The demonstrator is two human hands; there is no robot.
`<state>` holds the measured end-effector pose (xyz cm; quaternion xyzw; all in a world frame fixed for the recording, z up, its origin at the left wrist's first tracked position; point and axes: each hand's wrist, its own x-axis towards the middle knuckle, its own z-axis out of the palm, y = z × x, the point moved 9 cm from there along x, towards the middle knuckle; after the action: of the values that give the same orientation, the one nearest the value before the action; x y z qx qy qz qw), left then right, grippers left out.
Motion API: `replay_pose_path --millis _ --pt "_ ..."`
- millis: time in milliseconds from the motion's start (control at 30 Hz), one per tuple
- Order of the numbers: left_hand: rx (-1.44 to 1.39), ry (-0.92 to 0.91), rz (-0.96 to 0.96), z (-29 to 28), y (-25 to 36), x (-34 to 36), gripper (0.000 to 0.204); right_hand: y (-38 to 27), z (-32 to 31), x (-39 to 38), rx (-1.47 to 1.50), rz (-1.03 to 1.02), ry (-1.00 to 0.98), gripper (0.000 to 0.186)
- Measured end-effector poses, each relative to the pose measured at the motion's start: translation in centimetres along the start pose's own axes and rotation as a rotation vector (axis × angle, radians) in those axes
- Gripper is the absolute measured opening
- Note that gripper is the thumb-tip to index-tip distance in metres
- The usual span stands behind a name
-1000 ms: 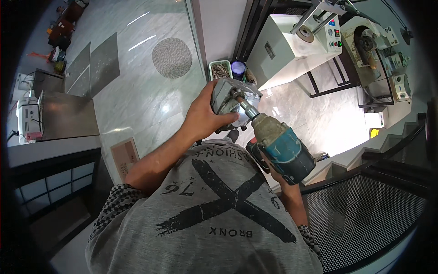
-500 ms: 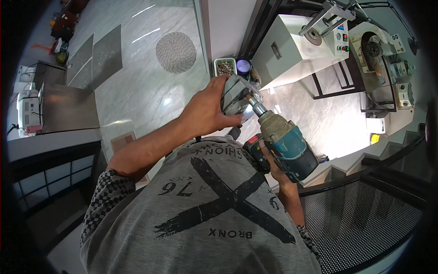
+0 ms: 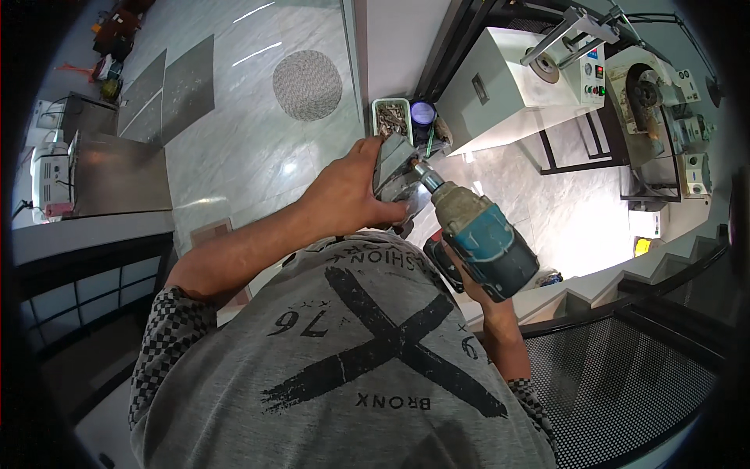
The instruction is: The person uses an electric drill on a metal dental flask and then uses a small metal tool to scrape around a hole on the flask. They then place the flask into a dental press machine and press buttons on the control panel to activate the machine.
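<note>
My left hand (image 3: 344,187) is wrapped round a shiny grey, angular metal-looking piece (image 3: 392,156), thumb on the near side and fingers at the far side. Its exact kind I cannot make out. My right hand (image 3: 476,291) grips a teal-and-black cordless impact driver (image 3: 484,234) from below; the tool's body hides most of the fingers. A silver socket (image 3: 429,177) on the driver's nose points up and left, its tip at the piece's right side. Whether the tip sits in a hole or only touches the surface, I cannot tell.
Beyond my hands stand a white basket (image 3: 391,100) of small brown-grey parts and a purple-lidded tub (image 3: 423,114). A white machine cabinet (image 3: 508,86) is at the far right. Black perforated metal (image 3: 617,383) and stair steps (image 3: 601,289) lie at the near right.
The metal piece has turned in my left hand, and the driver has shifted slightly left and up with its tip still at the piece. Both hands keep their grip.
</note>
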<state>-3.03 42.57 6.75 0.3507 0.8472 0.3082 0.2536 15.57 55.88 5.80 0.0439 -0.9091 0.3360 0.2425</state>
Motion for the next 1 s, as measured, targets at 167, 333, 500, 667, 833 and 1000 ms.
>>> replay_pose_path --millis 167,333,500,667,833,1000 --pt "-0.002 -0.063 -0.081 1.2 -2.0 -0.3 0.095 1.6 1.5 -1.4 -0.035 0.049 -0.036 0.035" --pt "-0.180 -0.246 -0.170 2.8 -4.4 0.4 0.084 3.6 1.8 -3.7 -0.030 0.144 -0.188 0.034" --pt "-0.417 -0.253 -0.290 4.3 -8.5 0.6 0.078 1.8 -0.8 -3.7 0.089 0.159 -0.251 0.040" --pt "-0.465 -0.360 -0.302 5.1 -7.1 1.6 0.080 2.5 0.5 -6.8 0.234 0.201 -0.249 0.041" --pt "-0.655 -0.364 -0.327 7.3 -8.0 2.2 0.076 2.9 2.9 -5.8 0.116 0.017 -0.349 0.043" --pt "-0.691 -0.390 -0.319 6.9 -6.1 1.9 0.073 1.1 1.7 -2.7 0.182 0.082 -0.281 0.039"
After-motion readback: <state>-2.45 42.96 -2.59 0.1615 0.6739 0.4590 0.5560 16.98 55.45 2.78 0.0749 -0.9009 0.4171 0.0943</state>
